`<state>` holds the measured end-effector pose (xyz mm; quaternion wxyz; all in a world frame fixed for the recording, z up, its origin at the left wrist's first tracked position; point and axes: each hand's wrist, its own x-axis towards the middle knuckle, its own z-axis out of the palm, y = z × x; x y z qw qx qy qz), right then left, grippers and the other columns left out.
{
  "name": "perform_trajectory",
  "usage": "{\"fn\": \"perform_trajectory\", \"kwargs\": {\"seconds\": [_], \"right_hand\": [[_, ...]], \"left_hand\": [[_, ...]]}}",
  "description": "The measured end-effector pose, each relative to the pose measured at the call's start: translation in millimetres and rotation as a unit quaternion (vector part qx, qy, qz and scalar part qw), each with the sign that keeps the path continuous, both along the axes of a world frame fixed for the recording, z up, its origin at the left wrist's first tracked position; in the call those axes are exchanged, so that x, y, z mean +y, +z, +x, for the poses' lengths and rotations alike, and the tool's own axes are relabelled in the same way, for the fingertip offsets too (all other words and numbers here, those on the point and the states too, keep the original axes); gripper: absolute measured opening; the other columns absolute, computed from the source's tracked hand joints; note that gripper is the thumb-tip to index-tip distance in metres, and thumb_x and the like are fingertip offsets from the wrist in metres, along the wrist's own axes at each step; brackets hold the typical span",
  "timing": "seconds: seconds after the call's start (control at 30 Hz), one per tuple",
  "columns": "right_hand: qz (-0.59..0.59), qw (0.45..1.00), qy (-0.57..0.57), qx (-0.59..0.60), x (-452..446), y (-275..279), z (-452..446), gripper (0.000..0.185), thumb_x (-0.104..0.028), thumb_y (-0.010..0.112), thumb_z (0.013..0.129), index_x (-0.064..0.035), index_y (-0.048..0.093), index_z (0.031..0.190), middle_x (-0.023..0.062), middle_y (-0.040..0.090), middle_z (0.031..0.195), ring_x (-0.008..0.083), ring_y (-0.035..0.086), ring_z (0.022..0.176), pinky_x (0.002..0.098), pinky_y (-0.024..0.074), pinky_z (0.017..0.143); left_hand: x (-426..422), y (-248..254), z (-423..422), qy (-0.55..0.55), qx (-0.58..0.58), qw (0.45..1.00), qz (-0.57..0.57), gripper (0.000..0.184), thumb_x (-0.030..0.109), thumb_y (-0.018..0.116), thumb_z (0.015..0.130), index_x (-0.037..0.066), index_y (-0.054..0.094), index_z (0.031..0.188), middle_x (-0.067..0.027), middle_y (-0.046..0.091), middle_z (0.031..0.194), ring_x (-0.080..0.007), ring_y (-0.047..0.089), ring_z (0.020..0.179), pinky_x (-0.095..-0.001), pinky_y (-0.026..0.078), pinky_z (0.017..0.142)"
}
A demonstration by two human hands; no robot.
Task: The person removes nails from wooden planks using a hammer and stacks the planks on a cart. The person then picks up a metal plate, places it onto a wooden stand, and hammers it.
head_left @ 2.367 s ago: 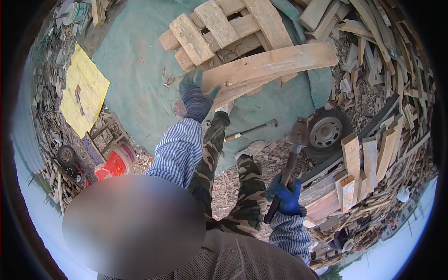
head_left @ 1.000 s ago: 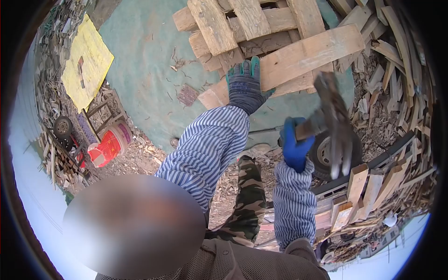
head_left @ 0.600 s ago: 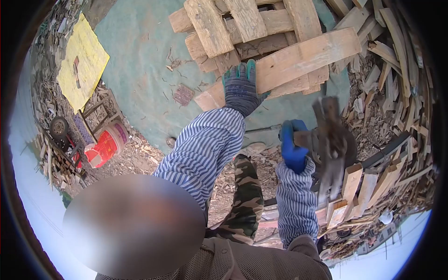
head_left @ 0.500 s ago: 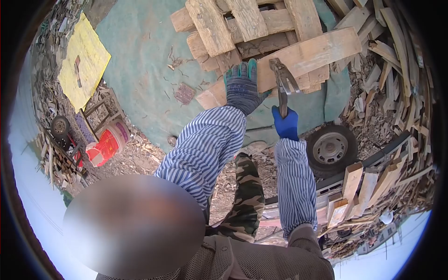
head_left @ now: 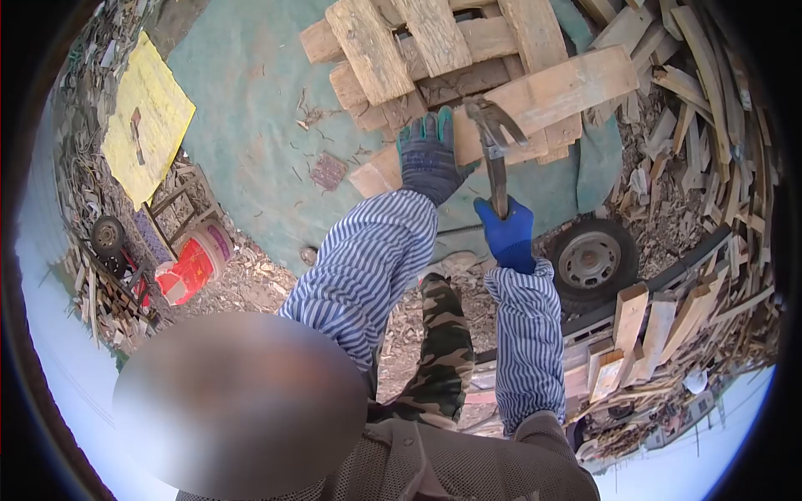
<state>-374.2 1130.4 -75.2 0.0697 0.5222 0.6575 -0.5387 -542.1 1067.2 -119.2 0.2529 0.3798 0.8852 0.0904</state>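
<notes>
My left hand (head_left: 431, 159), in a grey glove with green fingertips, lies with fingers spread on the lower left part of a long plank (head_left: 568, 88). That plank slants across the near side of a crosswise stack of boards (head_left: 368, 50). A blue glove covers my right hand (head_left: 508, 230), which is closed around the handle of a claw hammer (head_left: 494, 138). The hammer's head is over the plank, just right of my left hand; whether it touches the wood I cannot tell.
Green sheeting (head_left: 242, 108) lies under the boards. A wheel (head_left: 591, 260) rests right of my right hand, with piled scrap wood (head_left: 710, 108) beyond. At the left are a yellow sheet (head_left: 150, 117) and a red and white bucket (head_left: 196, 263). A long tool lies partly hidden between my arms.
My right hand has swung the hammer from beside the wheel up and left over the plank. My left hand has shifted along the plank from its earlier place and now stays there.
</notes>
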Motion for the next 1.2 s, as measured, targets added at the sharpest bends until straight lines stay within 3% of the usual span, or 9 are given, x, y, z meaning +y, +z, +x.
{"fn": "perform_trajectory", "kwargs": {"seconds": [0.07, 0.27, 0.37, 0.4, 0.47, 0.57, 0.73, 0.93, 1.2], "right_hand": [[0.091, 0.992, -0.035, 0.078, -12, -34, 16, 0.034, -0.031, 0.071, 0.086, 0.0021, 0.065, 0.08, 0.0142, 0.058, 0.059, 0.026, 0.058, 0.054, 0.0394, 0.0456, 0.057], [-0.01, 0.997, -0.032, -0.069, 5, -61, 9, 0.027, -0.022, 0.076, 0.081, 0.0013, 0.064, 0.077, 0.0071, 0.057, 0.057, 0.02, 0.057, 0.051, 0.0384, 0.0459, 0.053], [-0.116, 0.984, -0.124, -0.058, 0, -52, 11, 0.026, -0.021, 0.077, 0.08, -0.0011, 0.062, 0.074, 0.0051, 0.056, 0.056, 0.0162, 0.054, 0.046, 0.0357, 0.042, 0.046], [-0.145, 0.976, -0.154, -0.048, -4, -42, 6, 0.025, -0.021, 0.077, 0.08, -0.0022, 0.062, 0.075, 0.0045, 0.055, 0.056, 0.0154, 0.053, 0.045, 0.0346, 0.0406, 0.045], [-0.203, 0.958, -0.199, -0.027, -12, -14, -4, 0.022, -0.019, 0.078, 0.08, -0.0041, 0.062, 0.079, 0.0038, 0.055, 0.055, 0.0139, 0.051, 0.042, 0.031, 0.0382, 0.039], [-0.218, 0.943, -0.252, 0.018, -40, 30, 13, 0.022, -0.016, 0.078, 0.082, -0.0028, 0.06, 0.079, 0.0029, 0.053, 0.055, 0.0135, 0.05, 0.041, 0.03, 0.0388, 0.039], [-0.215, 0.917, -0.334, 0.026, -89, 106, 78, 0.02, -0.014, 0.075, 0.084, -0.0029, 0.059, 0.078, 0.0032, 0.053, 0.055, 0.0137, 0.05, 0.041, 0.0294, 0.0406, 0.039], [-0.189, 0.908, -0.371, -0.036, -128, 186, 178, 0.016, -0.012, 0.072, 0.082, 0.0005, 0.062, 0.079, 0.0057, 0.055, 0.056, 0.0171, 0.052, 0.04, 0.031, 0.0415, 0.038], [-0.166, 0.897, -0.406, -0.059, -169, 259, 273, 0.017, -0.011, 0.074, 0.08, 0.001, 0.062, 0.079, 0.0064, 0.054, 0.057, 0.0175, 0.051, 0.041, 0.0325, 0.0417, 0.038]], "left_hand": [[2, -1, 0, 0.003, 0.016, 1.0, 0.005, 0.112, 0.062, 0.076, 0.069, 0.003, 0.026, 0.151, -0.0227, 0.042, 0.138, -0.0386, 0.04, 0.13, -0.0561, 0.025, 0.111], [-18, 0, -12, -0.014, -0.033, 0.993, 0.116, 0.106, 0.058, 0.077, 0.069, 0.005, 0.033, 0.149, -0.0208, 0.04, 0.145, -0.0375, 0.035, 0.136, -0.0547, 0.022, 0.114], [-71, 11, -25, 0.213, 0.085, 0.969, 0.096, 0.095, 0.048, 0.082, 0.068, 0.006, 0.043, 0.143, -0.0203, 0.048, 0.138, -0.0378, 0.041, 0.133, -0.0492, 0.027, 0.115], [-100, -8, -29, 0.298, 0.045, 0.949, 0.091, 0.095, 0.044, 0.087, 0.065, 0.004, 0.045, 0.141, -0.0218, 0.056, 0.129, -0.0382, 0.052, 0.122, -0.0435, 0.039, 0.107], [-154, -69, -38, 0.447, -0.305, 0.837, 0.079, 0.086, 0.037, 0.092, 0.064, 0.002, 0.053, 0.133, -0.0167, 0.064, 0.118, -0.0288, 0.062, 0.105, -0.0388, 0.052, 0.088], [-157, -34, -59, 0.447, -0.441, 0.77, 0.114, 0.059, 0.011, 0.082, 0.077, 0.003, 0.058, 0.13, -0.0112, 0.066, 0.117, -0.0241, 0.065, 0.104, -0.0371, 0.054, 0.083], [-132, 86, -59, 0.406, -0.555, 0.716, 0.118, 0.05, 0.005, 0.081, 0.075, 0.002, 0.064, 0.122, -0.0067, 0.069, 0.109, -0.018, 0.067, 0.094, -0.0333, 0.055, 0.079], [-64, 275, -76, 0.134, -0.194, 0.957, 0.167, 0.064, 0.015, 0.092, 0.053, -0.002, 0.068, 0.11, -0.0108, 0.059, 0.101, -0.0228, 0.06, 0.097, -0.0337, 0.05, 0.088], [-43, 509, -92, -0.245, 0.015, 0.946, 0.213, 0.051, 0.005, 0.076, 0.058, 0.003, 0.065, 0.108, -0.0133, 0.055, 0.098, -0.0324, 0.058, 0.089, -0.0383, 0.049, 0.08]]}}
